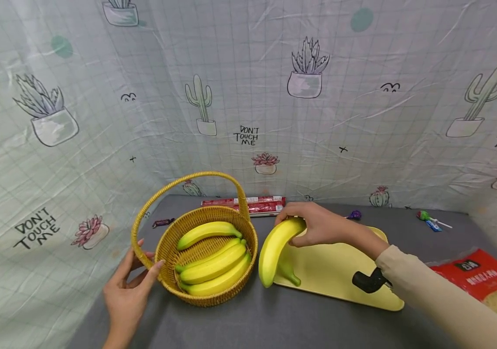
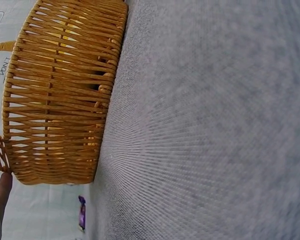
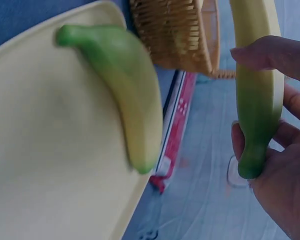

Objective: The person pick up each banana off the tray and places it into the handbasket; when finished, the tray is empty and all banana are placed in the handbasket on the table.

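In the head view a round wicker basket (image 1: 206,301) with a tall arched handle holds several yellow bananas (image 1: 213,269). My left hand (image 1: 128,295) pinches the basket at the left foot of its handle, thumb on the near side and fingers behind. Between the basket and a pale yellow tray (image 1: 331,271), my right hand (image 1: 318,224) grips a banana (image 1: 270,259) by its green-tipped end, raised above the tray's left edge. Another banana (image 3: 125,85) lies on that tray, mostly hidden behind the held one in the head view.
Red-and-white long boxes (image 1: 265,206) lie behind the basket. A dark-wrapped candy (image 1: 163,222) sits at the back left, lollipops (image 1: 424,216) at the back right. A red food packet (image 1: 479,276) lies right of the tray. A patterned curtain (image 1: 248,97) closes off the back.
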`<state>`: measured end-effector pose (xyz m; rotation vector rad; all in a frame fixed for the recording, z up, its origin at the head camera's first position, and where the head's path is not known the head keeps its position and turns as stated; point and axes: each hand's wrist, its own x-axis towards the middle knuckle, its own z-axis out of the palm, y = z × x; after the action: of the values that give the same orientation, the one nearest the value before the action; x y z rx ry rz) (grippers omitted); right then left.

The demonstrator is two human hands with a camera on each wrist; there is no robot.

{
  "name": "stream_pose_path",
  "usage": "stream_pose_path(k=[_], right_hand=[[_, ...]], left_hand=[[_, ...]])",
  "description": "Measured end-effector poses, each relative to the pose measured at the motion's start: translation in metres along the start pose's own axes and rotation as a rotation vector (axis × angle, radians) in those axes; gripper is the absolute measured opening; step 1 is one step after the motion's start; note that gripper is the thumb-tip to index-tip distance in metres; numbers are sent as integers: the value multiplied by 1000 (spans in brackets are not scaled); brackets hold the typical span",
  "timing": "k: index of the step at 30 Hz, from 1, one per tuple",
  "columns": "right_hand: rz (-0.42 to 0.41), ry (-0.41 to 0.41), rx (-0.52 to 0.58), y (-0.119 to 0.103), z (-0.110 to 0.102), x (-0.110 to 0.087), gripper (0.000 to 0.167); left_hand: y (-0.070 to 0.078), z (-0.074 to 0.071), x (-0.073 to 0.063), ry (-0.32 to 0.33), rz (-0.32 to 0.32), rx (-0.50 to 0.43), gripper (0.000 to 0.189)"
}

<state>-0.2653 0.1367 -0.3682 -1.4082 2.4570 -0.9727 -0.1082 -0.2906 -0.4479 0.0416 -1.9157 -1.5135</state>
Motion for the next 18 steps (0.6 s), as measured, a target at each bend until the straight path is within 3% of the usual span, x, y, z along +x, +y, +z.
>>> stream_pose_path(k=[18], right_hand=[[-184, -61, -18, -43, 10, 50, 41]], left_hand=[[-1, 0, -1, -2, -6, 0, 66]])
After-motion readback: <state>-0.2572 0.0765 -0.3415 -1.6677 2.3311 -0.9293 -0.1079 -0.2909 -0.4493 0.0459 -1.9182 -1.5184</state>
